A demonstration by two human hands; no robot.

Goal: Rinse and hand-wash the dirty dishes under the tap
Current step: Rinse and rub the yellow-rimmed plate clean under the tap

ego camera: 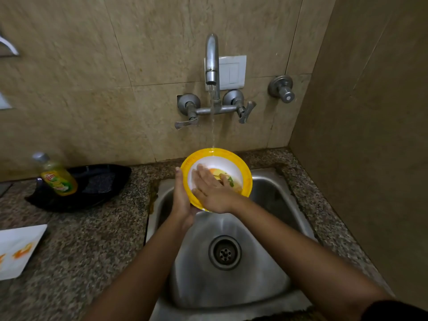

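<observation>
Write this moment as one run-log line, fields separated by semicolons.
stage: rinsing; left hand: holds bowl; right hand: flat inside bowl; tap: running

Head camera looks steeply down, close over the sink point(266, 228), facing the tiled wall point(115, 77).

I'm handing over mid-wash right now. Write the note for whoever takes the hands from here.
Left hand grips the bowl by its left rim, tilted over the sink.
Right hand lies flat inside the bowl, fingers straight.
Tap is on; the stream lands on the bowl's far rim.
Done: bowl is under water. Orange and green marks inside could be residue or print; cannot tell.
Left: finish the bowl, then probably the black dish and the white plate with orange marks, both on the counter to the left. Soap bottle leans at the black dish.
</observation>
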